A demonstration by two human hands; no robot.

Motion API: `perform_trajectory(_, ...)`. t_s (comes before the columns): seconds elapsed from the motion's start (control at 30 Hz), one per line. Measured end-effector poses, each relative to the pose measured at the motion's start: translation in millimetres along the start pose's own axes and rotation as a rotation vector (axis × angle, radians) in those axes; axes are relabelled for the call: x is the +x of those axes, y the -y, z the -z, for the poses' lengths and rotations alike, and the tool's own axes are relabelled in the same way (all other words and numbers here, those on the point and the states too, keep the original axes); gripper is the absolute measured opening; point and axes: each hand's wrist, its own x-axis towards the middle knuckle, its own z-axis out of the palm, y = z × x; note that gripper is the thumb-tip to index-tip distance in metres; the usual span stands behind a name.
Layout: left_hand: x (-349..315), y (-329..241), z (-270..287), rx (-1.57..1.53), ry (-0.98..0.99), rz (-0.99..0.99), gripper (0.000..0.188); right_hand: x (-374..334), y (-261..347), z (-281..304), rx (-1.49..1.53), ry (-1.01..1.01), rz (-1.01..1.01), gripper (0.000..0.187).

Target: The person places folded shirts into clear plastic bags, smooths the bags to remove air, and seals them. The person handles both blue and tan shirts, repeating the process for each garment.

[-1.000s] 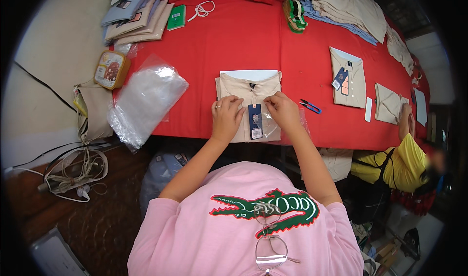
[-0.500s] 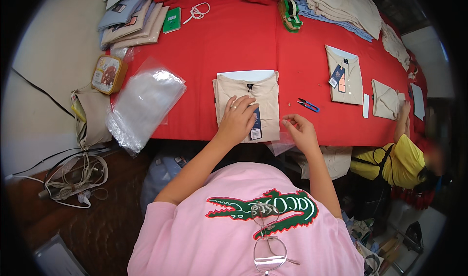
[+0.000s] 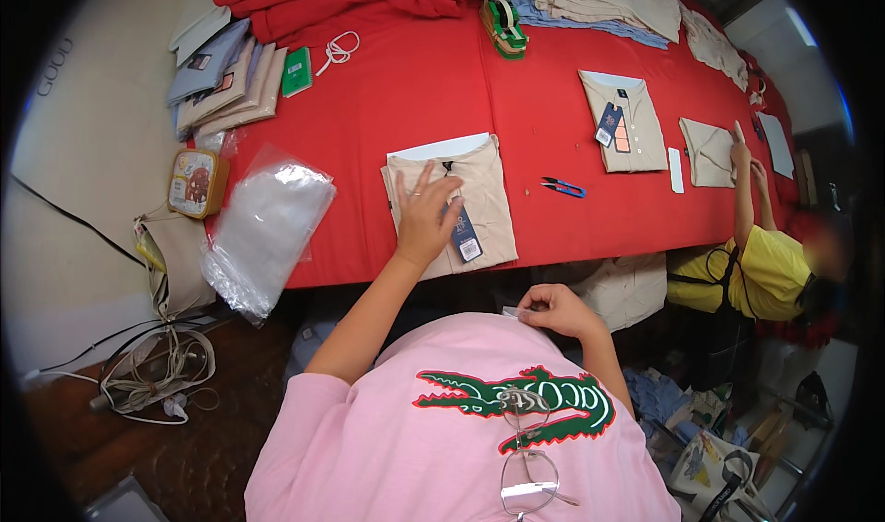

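Observation:
A folded beige shirt (image 3: 484,199) lies at the table's front edge, with a white board showing at its neck and a dark blue hang tag (image 3: 464,232) on its front. My left hand (image 3: 427,213) rests on the shirt, fingers spread, its thumb beside the tag. Close to my body, below the table edge, my right hand (image 3: 560,310) is closed in a pinch. A clear plastic piece (image 3: 513,312) sticks out from its fingertips; the rest of that piece is hidden. Left of the shirt, a stack of clear plastic bags (image 3: 272,232) overhangs the table edge.
Blue thread snips (image 3: 563,187) lie right of the shirt. Beyond are another tagged shirt (image 3: 636,121), a white strip (image 3: 676,170) and a co-worker in yellow (image 3: 770,278) handling a folded garment (image 3: 708,153). A tape dispenser (image 3: 503,29), bagged garments (image 3: 226,89) and a yellow-brown tub (image 3: 196,183) stand around.
My right hand has drawn back from the table edge toward my body with the clear plastic. My left hand stays on the shirt, its fingers more spread. The view has shifted slightly.

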Motion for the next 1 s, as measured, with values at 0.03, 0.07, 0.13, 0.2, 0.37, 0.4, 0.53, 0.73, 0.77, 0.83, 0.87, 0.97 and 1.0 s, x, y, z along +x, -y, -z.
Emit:
perform_trajectory(0.03, -9.3, -3.0, 9.3, -0.119, -0.035, 0.081, 0.040, -2.1, 3.2, 3.2, -0.031, -0.006, -0.014, 0.021)
perform_trajectory(0.07, -21.3, -6.4, 18.1, -0.236, -0.071, 0.164, 0.038, -2.0, 7.3, 2.6, -0.069, -0.040, 0.060, 0.016)
perform_trajectory(0.13, -45.2, -20.5, 35.0, -0.321, -0.116, 0.267, 0.038, 4.0, 16.4, 1.0, -0.027, -0.060, 0.115, 0.017)
perform_trajectory(0.2, -68.8, -38.9, 46.0, -0.266, -0.119, 0.307, 0.042, 13.6, 12.8, -1.2, 0.131, -0.091, 0.108, 0.023)
perform_trajectory(0.37, -117.2, -16.1, -5.7, -0.514, -0.343, 0.718, 0.059, 79.1, -7.4, 2.1, -0.089, -0.601, 0.177, 0.030)
perform_trajectory(0.4, -112.7, -9.4, -15.1, -0.589, -0.303, 0.721, 0.060, 101.1, -32.5, 12.5, -0.040, -0.560, 0.163, 0.030)
perform_trajectory(0.53, -118.1, 12.4, -33.2, -0.460, -0.254, 0.674, 0.061, 118.0, -40.0, 19.6, -0.149, -0.330, 0.149, 0.028)
perform_trajectory(0.73, -127.4, -11.7, -28.5, -0.506, -0.110, 0.725, 0.056, 68.1, -66.9, 18.3, -0.233, -0.254, 0.138, 0.031)
perform_trajectory(0.77, -123.2, -23.3, -27.7, -0.488, -0.083, 0.731, 0.055, 56.3, -75.3, 20.3, -0.177, -0.246, 0.099, 0.031)
perform_trajectory(0.83, -135.6, -19.6, -32.8, -0.597, -0.191, 0.811, 0.047, 31.6, -63.4, 13.4, -0.071, -0.189, 0.049, 0.037)
perform_trajectory(0.87, -143.1, -14.4, -36.8, -0.650, -0.248, 0.849, 0.043, 20.3, -59.8, 14.4, -0.124, -0.085, 0.068, 0.042)
perform_trajectory(0.97, -157.1, -10.8, -37.8, -0.708, -0.326, 0.978, 0.041, -8.5, -70.5, 33.3, -0.265, 0.232, 0.042, 0.057)
perform_trajectory(1.0, -156.0, -16.5, -33.8, -0.573, -0.304, 1.014, 0.044, -16.6, -70.8, 40.1, -0.320, 0.340, 0.011, 0.052)
